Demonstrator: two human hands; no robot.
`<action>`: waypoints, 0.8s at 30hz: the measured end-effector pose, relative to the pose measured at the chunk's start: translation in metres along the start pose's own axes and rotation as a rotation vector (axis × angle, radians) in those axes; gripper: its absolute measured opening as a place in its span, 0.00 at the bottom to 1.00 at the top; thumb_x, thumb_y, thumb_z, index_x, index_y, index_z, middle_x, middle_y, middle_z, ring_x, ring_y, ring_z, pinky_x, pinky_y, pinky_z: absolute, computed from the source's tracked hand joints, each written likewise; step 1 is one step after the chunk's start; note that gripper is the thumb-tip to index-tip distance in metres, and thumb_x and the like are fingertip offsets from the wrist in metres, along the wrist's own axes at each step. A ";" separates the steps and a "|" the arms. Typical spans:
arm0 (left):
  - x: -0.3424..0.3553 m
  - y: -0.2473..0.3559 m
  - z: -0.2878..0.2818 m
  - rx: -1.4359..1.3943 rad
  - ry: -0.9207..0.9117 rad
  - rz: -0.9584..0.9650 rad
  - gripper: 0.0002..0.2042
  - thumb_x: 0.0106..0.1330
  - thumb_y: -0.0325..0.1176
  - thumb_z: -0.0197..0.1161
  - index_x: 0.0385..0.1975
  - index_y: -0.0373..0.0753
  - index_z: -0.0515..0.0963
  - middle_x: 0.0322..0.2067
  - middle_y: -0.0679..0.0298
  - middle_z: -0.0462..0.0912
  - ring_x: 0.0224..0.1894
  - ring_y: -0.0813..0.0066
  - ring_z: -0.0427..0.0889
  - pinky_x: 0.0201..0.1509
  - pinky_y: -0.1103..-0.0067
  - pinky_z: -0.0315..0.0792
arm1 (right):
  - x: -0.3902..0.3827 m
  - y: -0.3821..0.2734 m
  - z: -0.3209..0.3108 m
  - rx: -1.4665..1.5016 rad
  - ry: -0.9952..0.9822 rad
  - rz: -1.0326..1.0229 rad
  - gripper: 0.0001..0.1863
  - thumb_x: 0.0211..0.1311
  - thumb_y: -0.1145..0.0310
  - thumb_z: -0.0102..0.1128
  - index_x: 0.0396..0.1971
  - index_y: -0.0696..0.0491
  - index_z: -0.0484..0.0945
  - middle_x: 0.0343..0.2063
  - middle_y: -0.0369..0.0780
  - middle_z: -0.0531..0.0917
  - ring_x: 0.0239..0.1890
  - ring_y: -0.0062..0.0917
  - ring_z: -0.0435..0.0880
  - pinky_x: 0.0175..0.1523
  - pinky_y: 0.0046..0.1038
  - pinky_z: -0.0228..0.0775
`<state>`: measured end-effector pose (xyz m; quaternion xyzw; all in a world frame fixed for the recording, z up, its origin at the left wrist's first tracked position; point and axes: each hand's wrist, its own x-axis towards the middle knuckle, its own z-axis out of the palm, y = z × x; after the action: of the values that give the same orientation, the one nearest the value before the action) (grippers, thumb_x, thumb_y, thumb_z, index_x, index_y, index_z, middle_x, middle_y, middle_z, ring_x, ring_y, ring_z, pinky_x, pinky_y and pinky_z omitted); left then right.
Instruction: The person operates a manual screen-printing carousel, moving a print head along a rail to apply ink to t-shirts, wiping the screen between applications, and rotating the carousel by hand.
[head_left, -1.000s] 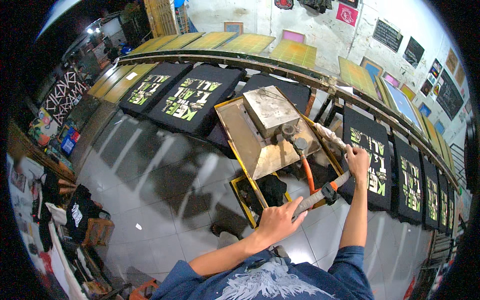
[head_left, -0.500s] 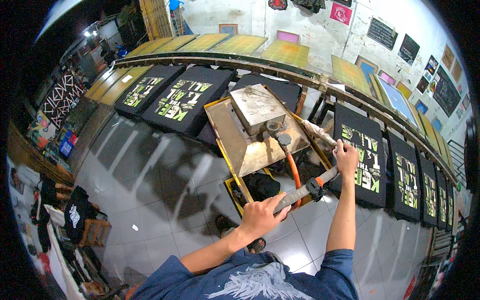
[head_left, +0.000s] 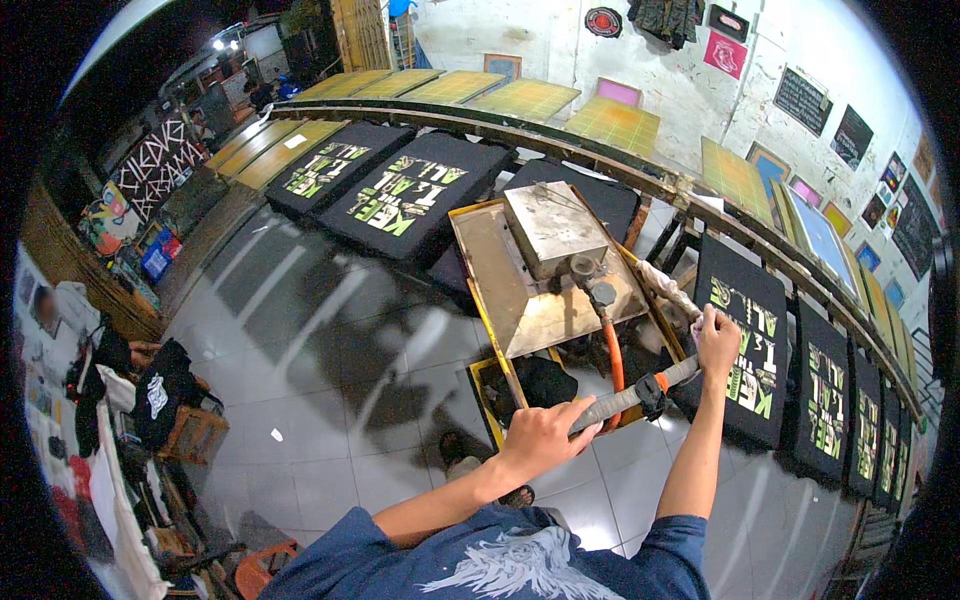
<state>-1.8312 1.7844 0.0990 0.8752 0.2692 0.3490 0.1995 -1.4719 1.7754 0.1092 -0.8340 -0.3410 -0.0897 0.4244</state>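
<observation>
Both of my hands are on the grey wrapped push handle (head_left: 620, 397) of a yellow-framed cart. My left hand (head_left: 548, 437) grips its near left end, fingers curled around it. At the far right end my right hand (head_left: 717, 345) is closed, beside a pale cloth-wrapped bar (head_left: 662, 283). The cart carries a metal hood (head_left: 500, 300) with a box-shaped metal housing (head_left: 555, 230) on top. An orange hose (head_left: 614, 355) runs down from a fitting on the hood. Behind the hood lies a black shirt (head_left: 590, 185), partly hidden by it.
Black printed shirts (head_left: 405, 195) lie on boards left of the cart, and more printed shirts (head_left: 745, 345) line its right. Behind them runs a long rail (head_left: 480, 125) with yellowish screen frames (head_left: 525, 98). A wooden stool (head_left: 193, 435) stands at left on the tiled floor (head_left: 330, 400).
The whole scene sits farther right and slightly lower in the picture, as my view has turned left. Both hands keep their hold on the handle.
</observation>
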 end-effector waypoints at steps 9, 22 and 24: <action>0.000 -0.001 0.001 -0.022 -0.011 -0.008 0.21 0.65 0.49 0.72 0.53 0.45 0.84 0.40 0.61 0.92 0.29 0.59 0.90 0.30 0.66 0.84 | -0.005 -0.009 -0.001 0.088 0.046 -0.031 0.27 0.75 0.56 0.58 0.21 0.63 0.81 0.12 0.42 0.76 0.18 0.24 0.73 0.29 0.36 0.64; 0.000 -0.001 0.001 -0.032 0.014 0.027 0.20 0.66 0.46 0.70 0.53 0.42 0.82 0.35 0.59 0.90 0.27 0.59 0.89 0.28 0.67 0.82 | 0.000 0.002 0.000 0.037 0.006 -0.003 0.27 0.73 0.51 0.59 0.20 0.56 0.85 0.14 0.38 0.83 0.18 0.24 0.82 0.31 0.31 0.71; 0.001 0.000 0.000 -0.031 0.014 0.040 0.20 0.67 0.46 0.70 0.53 0.41 0.81 0.33 0.58 0.90 0.28 0.59 0.89 0.28 0.68 0.82 | 0.002 0.006 0.002 0.028 0.015 -0.009 0.27 0.73 0.51 0.59 0.19 0.56 0.85 0.15 0.39 0.84 0.18 0.25 0.81 0.32 0.31 0.71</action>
<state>-1.8304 1.7850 0.1000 0.8746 0.2476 0.3633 0.2043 -1.4670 1.7748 0.1049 -0.8258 -0.3427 -0.0934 0.4381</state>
